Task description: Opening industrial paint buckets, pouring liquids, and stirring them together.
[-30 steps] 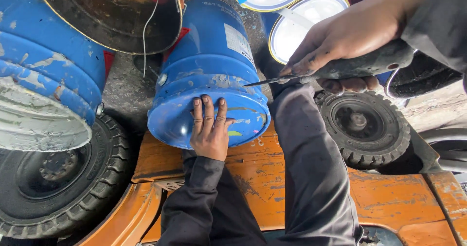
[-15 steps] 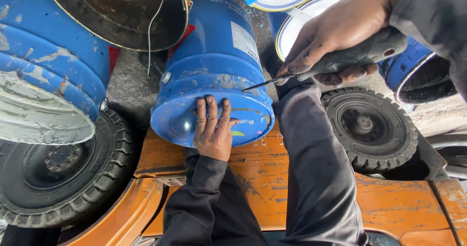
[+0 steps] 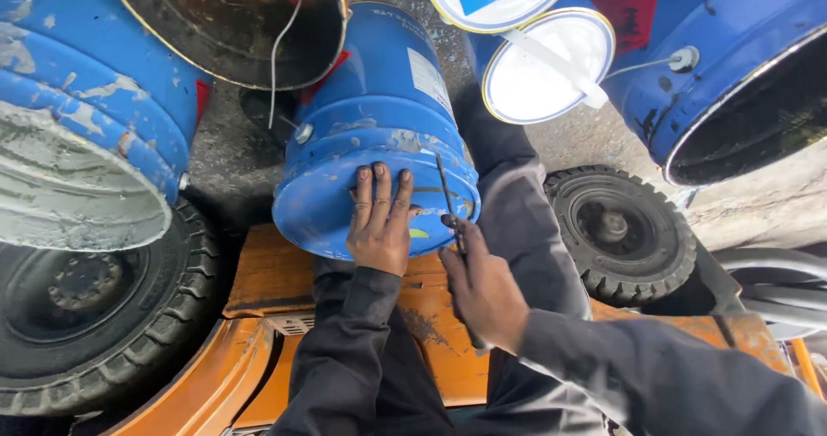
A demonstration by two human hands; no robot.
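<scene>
A blue plastic bucket (image 3: pixel 379 117) lies on its side with its lid end toward me. My left hand (image 3: pixel 379 225) rests flat on that lid, fingers spread. My right hand (image 3: pixel 482 289) grips a dark-handled screwdriver (image 3: pixel 450 203), whose thin metal shaft points up along the lid's right rim. Both arms wear dark sleeves. The bucket's lower edge rests against an orange metal frame (image 3: pixel 276 281).
Large blue drums lie at the left (image 3: pixel 77 117) and upper right (image 3: pixel 732 65), a dark open drum (image 3: pixel 224 22) at the top. White round lids (image 3: pixel 543 74) lie behind the bucket. Black rubber wheels sit at the left (image 3: pixel 95 315) and right (image 3: pixel 616 229).
My right hand has come down from the upper right to just right of my left hand, and the screwdriver now points upward along the lid rim. The view has shifted.
</scene>
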